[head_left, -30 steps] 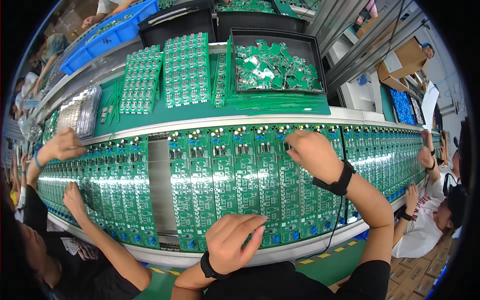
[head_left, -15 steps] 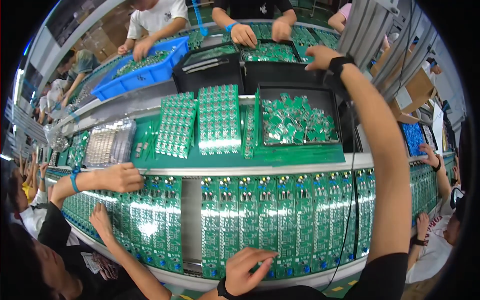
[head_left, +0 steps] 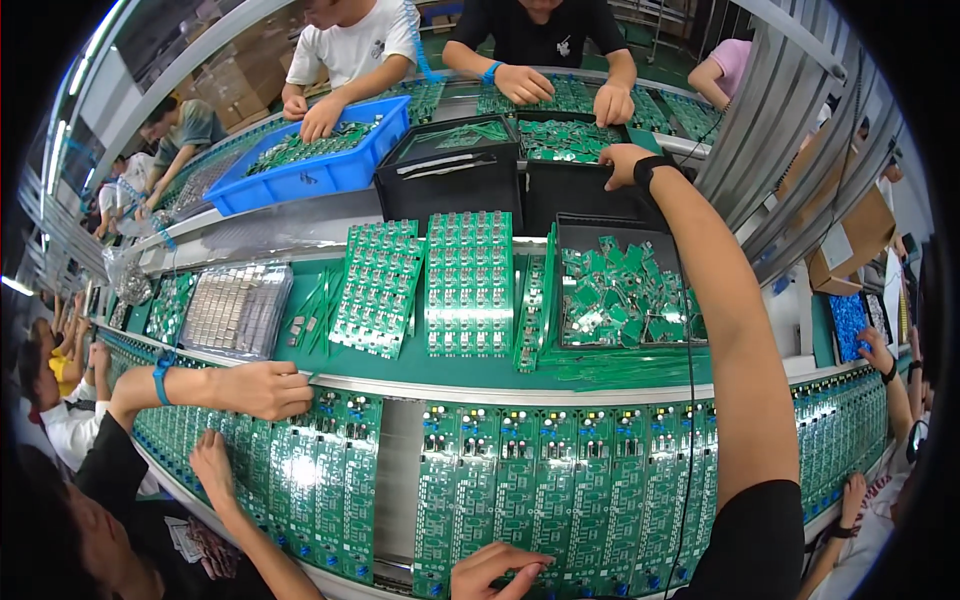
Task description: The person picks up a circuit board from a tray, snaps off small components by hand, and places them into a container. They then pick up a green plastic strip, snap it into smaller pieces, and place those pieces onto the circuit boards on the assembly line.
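Observation:
My right arm stretches far forward, and my right hand [head_left: 628, 166] is at the near right corner of a black bin [head_left: 568, 190], its fingers bent over the rim. Small green circuit boards [head_left: 565, 140] fill that bin. Close to the lower edge, my left hand [head_left: 492, 572] hovers over the near ends of the long green circuit boards [head_left: 540, 490] on the line. Its index finger and thumb are apart, and no object shows between them. Below my right hand stands a black tray [head_left: 578, 235] of loose small boards [head_left: 625, 290].
Panels of joined boards [head_left: 470, 285] lean left of the tray, beside a clear pack of metal parts [head_left: 238, 310]. A blue bin [head_left: 300, 185] stands farther back. A co-worker's hands [head_left: 270, 390] work at left; others sit opposite. A black cable [head_left: 690, 440] hangs beside my right arm.
My right hand has come down onto the black bin's rim, its fingers bending from outstretched. The whole view has shifted, so the bench sits lower in it. My left hand's finger and thumb are nearer each other.

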The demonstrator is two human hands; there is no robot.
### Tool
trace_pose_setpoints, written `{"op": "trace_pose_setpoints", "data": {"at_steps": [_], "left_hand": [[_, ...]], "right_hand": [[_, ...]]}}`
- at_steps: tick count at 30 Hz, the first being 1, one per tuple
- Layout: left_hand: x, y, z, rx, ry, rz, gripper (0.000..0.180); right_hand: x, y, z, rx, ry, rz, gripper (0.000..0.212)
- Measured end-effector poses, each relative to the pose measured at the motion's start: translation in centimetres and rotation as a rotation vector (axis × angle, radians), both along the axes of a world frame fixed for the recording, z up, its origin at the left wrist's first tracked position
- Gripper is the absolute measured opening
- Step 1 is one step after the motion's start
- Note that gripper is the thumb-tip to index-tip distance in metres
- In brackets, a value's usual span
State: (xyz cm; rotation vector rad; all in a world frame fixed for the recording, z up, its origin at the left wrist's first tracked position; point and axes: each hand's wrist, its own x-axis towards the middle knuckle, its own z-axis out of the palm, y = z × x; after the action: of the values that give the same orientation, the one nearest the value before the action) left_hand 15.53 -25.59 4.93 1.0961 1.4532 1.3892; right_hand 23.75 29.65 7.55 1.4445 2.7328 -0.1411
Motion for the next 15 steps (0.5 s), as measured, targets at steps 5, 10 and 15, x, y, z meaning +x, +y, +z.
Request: {"op": "trace_pose_setpoints", "data": {"at_steps": [5,10,15], "left_hand": [[0.1,0.2,0.5,-0.04,-0.036,0.009,0.013],[0.4,0.2,0.4,-0.058,-0.069,0.04,0.015],[0.7,0.0,1.0,-0.037,-0.109,0.059,0.016]], "right_hand": [[0.2,-2.2,1.6,0.071,-0.04,-0.021,0.028],[1.5,-3.1,4.2,0.288,0.02,-0.06,0.024],[3.1,-4.0,6.1,0.467,0.141,-0.035,0.015]]}}
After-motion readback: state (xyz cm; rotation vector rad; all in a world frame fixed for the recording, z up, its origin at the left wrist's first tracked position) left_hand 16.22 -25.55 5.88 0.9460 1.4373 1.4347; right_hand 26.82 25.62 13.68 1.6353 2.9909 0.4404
